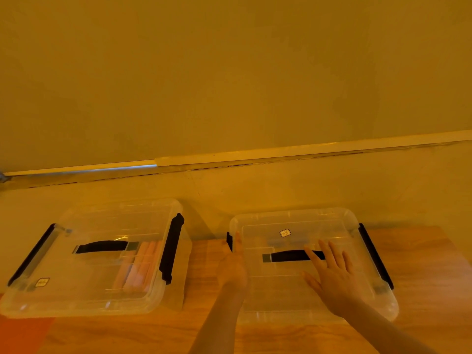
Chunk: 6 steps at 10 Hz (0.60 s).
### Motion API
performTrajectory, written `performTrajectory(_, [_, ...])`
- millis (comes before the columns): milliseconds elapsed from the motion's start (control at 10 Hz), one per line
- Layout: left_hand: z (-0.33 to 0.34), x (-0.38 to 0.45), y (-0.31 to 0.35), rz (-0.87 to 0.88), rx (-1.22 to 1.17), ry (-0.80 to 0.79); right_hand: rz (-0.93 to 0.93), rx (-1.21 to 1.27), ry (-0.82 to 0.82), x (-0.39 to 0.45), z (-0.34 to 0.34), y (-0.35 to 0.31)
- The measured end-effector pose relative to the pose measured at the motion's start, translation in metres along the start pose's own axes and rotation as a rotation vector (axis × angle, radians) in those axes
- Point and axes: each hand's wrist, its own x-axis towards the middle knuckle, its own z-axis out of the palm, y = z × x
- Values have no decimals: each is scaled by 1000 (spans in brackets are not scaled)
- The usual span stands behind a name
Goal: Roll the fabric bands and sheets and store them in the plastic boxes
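Two clear plastic boxes with lids and black handles stand on the wooden table. The left box (84, 297) holds pale pink fabric rolls (139, 267) seen through its lid, and its black side latches are down. My right hand (334, 279) lies flat with spread fingers on the lid of the right box (293, 221), partly over its black handle (291, 256). My left hand (233, 267) rests against that box's left side, fingers straight, at the black latch (229, 240). What lies inside the right box is not clear.
The wooden table (201, 261) meets a pale wall at the back, with a white strip (255, 152) running along it. An orange patch (23, 335) shows at the near left corner. A gap of bare wood separates the two boxes.
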Motion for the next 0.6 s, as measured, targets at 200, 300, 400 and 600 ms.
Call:
performTrajectory(200, [9,9,-32,146,194,-67,38,29,-150,-2,-16,-10])
performTrajectory(300, [-3,1,-24,268,541,-326,56,79,-167,-4,-18,-11])
performTrajectory(400, [-22,-10,-16,163,484,-240,62,85,-179,-8,-31,-6])
performTrajectory(600, [-39,11,17,434,710,-248,46,13,-136,-6,-48,-1])
